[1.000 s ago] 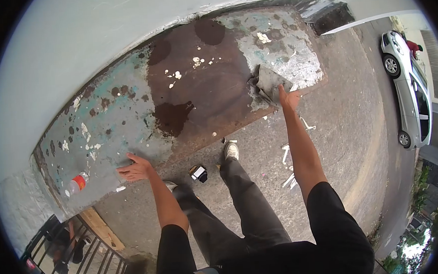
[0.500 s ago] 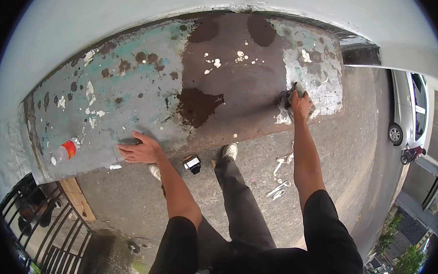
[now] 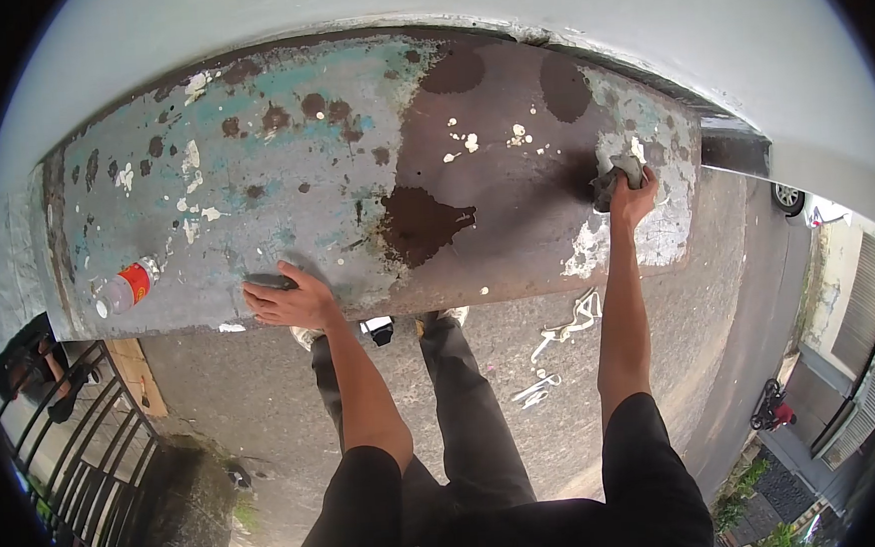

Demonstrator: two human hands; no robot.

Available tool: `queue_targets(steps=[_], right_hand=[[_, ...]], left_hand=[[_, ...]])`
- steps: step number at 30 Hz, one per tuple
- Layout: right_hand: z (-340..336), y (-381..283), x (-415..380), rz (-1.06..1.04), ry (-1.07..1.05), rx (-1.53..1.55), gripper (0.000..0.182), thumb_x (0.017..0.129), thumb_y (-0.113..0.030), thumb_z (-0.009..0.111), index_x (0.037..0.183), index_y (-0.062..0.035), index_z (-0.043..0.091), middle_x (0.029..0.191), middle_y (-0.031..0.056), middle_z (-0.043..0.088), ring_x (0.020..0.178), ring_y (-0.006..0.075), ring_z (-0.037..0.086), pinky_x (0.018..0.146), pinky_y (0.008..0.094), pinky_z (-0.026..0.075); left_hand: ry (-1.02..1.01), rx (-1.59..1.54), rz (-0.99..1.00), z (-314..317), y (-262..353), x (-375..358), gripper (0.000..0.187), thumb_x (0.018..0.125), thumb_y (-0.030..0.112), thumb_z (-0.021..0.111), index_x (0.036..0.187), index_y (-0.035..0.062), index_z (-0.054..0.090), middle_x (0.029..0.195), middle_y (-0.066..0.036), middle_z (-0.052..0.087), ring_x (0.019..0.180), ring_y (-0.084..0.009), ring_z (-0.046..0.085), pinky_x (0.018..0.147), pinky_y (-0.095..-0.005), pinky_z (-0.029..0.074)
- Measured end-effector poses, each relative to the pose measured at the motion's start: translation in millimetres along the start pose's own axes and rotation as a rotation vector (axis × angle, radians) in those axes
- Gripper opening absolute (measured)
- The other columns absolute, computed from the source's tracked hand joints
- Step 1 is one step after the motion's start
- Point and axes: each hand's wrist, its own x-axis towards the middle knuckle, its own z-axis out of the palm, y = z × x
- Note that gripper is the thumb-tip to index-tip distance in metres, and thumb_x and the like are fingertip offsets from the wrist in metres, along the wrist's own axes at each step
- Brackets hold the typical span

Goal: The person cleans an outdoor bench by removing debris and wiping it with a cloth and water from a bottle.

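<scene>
A worn slab-like tabletop with peeling grey and teal paint, brown patches and white flecks spans the view. My right hand is at its right end, fingers closed round a bunched grey rag that meets the surface beside whitish paint. Just left of the rag, the brown area looks darker. On the front left part, my left hand leans on the surface with fingers stretched out and nothing visible in it. Further left lies a clear plastic bottle with a red label, on its side.
Below the front edge, white strap-like items lie on the concrete ground, with a small black-and-white object near my feet. A metal gate stands left, with a person behind it. A motorcycle rider is on the road at right.
My right hand has moved the rag up and a little right across the surface. The left hand stays in place on the slab. The camera view has shifted, and the motorcycle has advanced along the road.
</scene>
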Motion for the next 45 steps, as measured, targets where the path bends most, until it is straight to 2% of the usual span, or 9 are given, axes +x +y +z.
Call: queue_targets(steps=[11, 18, 27, 32, 34, 35, 37, 41, 45], right_hand=[[93, -72, 63, -0.331, -0.123, -0.006, 0.039, 0.079, -0.012, 0.063, 0.117, -0.0020, 0.062, 0.105, 0.0224, 0.066, 0.099, 0.0400, 0.063, 0.086, 0.0435, 0.049], [156, -50, 70, -0.297, 0.114, -0.279, 0.033, 0.081, -0.017, 0.060, 0.108, 0.0005, 0.060, 0.094, 0.0219, 0.067, 0.085, 0.0419, 0.064, 0.073, 0.0498, 0.050], [154, -114, 48, -0.236, -0.087, -0.271, 0.036, 0.080, -0.020, 0.055, 0.110, -0.0021, 0.064, 0.091, 0.0262, 0.068, 0.087, 0.0455, 0.064, 0.080, 0.0526, 0.048], [159, -151, 47, -0.346, -0.136, -0.090, 0.032, 0.077, -0.014, 0.060, 0.105, 0.0003, 0.064, 0.087, 0.0253, 0.067, 0.082, 0.0386, 0.066, 0.076, 0.0447, 0.051], [161, -169, 42, -0.029, -0.403, 0.473, 0.023, 0.089, -0.015, 0.059, 0.105, -0.0005, 0.064, 0.090, 0.0110, 0.070, 0.083, 0.0254, 0.068, 0.076, 0.0394, 0.053], [161, -176, 35, -0.024, -0.395, 0.490, 0.023, 0.089, -0.015, 0.059, 0.105, -0.0005, 0.064, 0.090, 0.0110, 0.070, 0.083, 0.0254, 0.068, 0.076, 0.0394, 0.053], [152, -185, 8, 0.391, -0.457, 1.139, 0.018, 0.093, -0.012, 0.058, 0.105, 0.0004, 0.063, 0.094, 0.0046, 0.067, 0.085, 0.0169, 0.065, 0.075, 0.0338, 0.053], [116, -182, -14, 0.539, -0.460, 1.198, 0.018, 0.092, -0.010, 0.060, 0.107, -0.0013, 0.060, 0.101, 0.0080, 0.066, 0.087, 0.0210, 0.066, 0.076, 0.0354, 0.054], [90, -128, 9, 0.348, -0.286, 1.008, 0.018, 0.092, -0.009, 0.059, 0.108, -0.0001, 0.060, 0.100, 0.0076, 0.067, 0.086, 0.0182, 0.065, 0.075, 0.0327, 0.052]], left_hand=[[-0.016, -0.018, -0.019, -2, 3, 1, 0.077, 0.095, 0.060, 0.037, 0.147, 0.0048, 0.029, 0.146, -0.017, 0.033, 0.135, -0.0348, 0.031, 0.114, -0.0557, 0.022], [-0.122, 0.037, 0.022, -2, 3, 0, 0.075, 0.097, 0.058, 0.032, 0.149, 0.0052, 0.024, 0.150, -0.020, 0.025, 0.140, -0.0370, 0.022, 0.115, -0.0569, 0.016], [-0.157, 0.047, 0.038, 0, 1, -1, 0.073, 0.098, 0.055, 0.031, 0.149, 0.0047, 0.022, 0.151, -0.021, 0.022, 0.142, -0.0373, 0.020, 0.115, -0.0566, 0.014], [-0.092, 0.055, 0.077, -1, 2, -2, 0.070, 0.099, 0.053, 0.032, 0.147, 0.0018, 0.027, 0.148, -0.022, 0.028, 0.138, -0.0379, 0.026, 0.112, -0.0549, 0.020], [-0.084, 0.053, 0.044, -4, 3, 0, 0.069, 0.099, 0.052, 0.033, 0.146, 0.0009, 0.028, 0.146, -0.022, 0.031, 0.135, -0.0381, 0.030, 0.110, -0.0537, 0.023], [-0.069, 0.048, 0.054, -2, 4, 1, 0.069, 0.099, 0.052, 0.033, 0.146, 0.0009, 0.028, 0.146, -0.022, 0.031, 0.135, -0.0381, 0.030, 0.110, -0.0537, 0.023], [-0.083, 0.030, 0.014, -2, 1, 0, 0.070, 0.098, 0.054, 0.031, 0.147, 0.0052, 0.028, 0.147, -0.019, 0.030, 0.137, -0.0358, 0.028, 0.112, -0.0543, 0.020], [-0.067, 0.013, 0.016, -1, -3, -2, 0.069, 0.098, 0.054, 0.033, 0.147, 0.0052, 0.029, 0.147, -0.019, 0.032, 0.136, -0.0356, 0.029, 0.112, -0.0536, 0.021], [-0.060, -0.004, 0.019, -1, -1, -1, 0.069, 0.098, 0.053, 0.033, 0.147, 0.0050, 0.030, 0.147, -0.018, 0.032, 0.137, -0.0351, 0.029, 0.114, -0.0532, 0.019]])
